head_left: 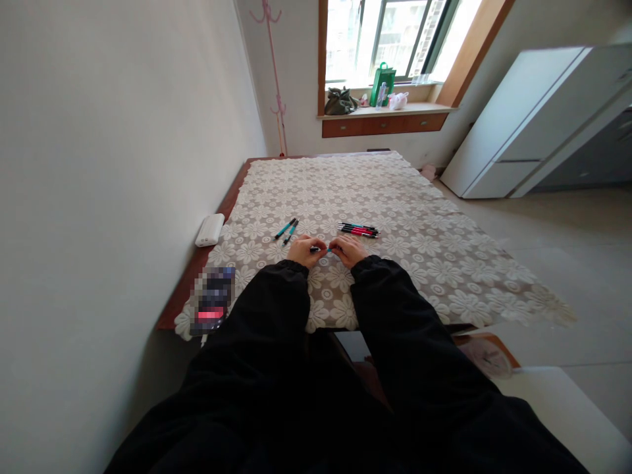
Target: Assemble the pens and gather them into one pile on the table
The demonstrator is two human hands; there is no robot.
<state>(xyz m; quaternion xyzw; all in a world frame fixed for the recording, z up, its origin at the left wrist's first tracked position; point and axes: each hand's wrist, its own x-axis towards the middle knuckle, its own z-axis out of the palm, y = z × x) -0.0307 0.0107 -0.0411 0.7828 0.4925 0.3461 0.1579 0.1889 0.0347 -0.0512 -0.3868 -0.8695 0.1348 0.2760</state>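
Observation:
Just above the patterned tablecloth point(326, 311), my left hand point(305, 251) and my right hand point(349, 250) meet fingertip to fingertip. A small pen point(329, 249), black and light blue, is pinched between them; my fingers cover most of it. The black part shows at my left fingers and the blue part at my right. Two blue and black pens lie beyond my left hand, a longer one point(285, 228) and a shorter one point(291, 232). Past my right hand, several pens point(358, 230) in red, teal and black lie side by side.
A phone point(213, 301) with a cable lies at the table's near left corner. Behind it is a white power bank point(210, 230) by the wall. Bags, including a green bag point(382, 84), stand on the windowsill. A white refrigerator point(523, 118) stands at the right.

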